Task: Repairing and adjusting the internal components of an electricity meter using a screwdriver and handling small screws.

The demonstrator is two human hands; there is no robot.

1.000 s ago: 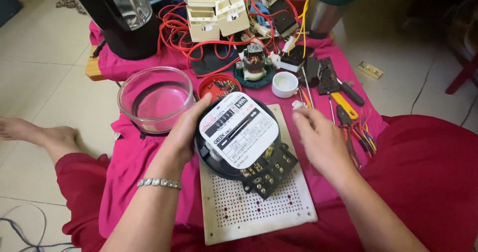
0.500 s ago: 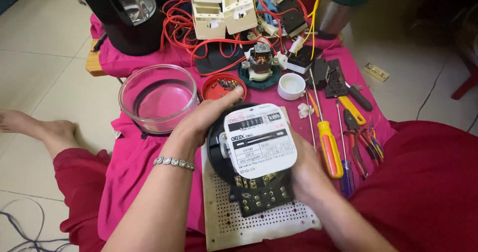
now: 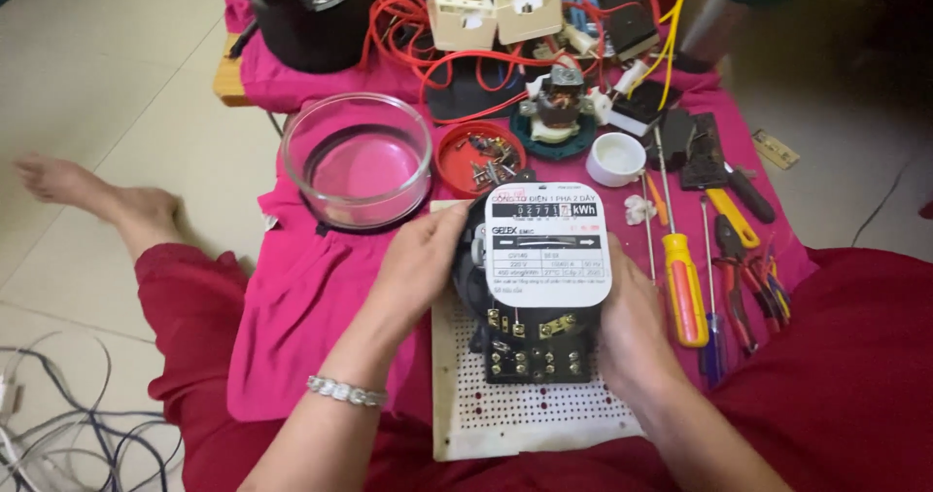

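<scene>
Gripping the electricity meter (image 3: 544,259), left hand (image 3: 418,268) and right hand (image 3: 632,327) fingers curl closed (over perforated board (image 3: 525,414)).

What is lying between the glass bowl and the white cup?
In the head view, a red lid holding screws lies between the glass bowl and the white cup.

The meter (image 3: 544,259) is sitting between the left hand (image 3: 420,268) and the right hand (image 3: 632,327), over the perforated board (image 3: 525,414). Behind it, screws are lying in the lid (image 3: 481,157), with the bowl (image 3: 357,159) to the left and the cup (image 3: 616,158) to the right. The screwdriver (image 3: 682,278) and pliers (image 3: 734,268) are lying right of the meter.
</scene>
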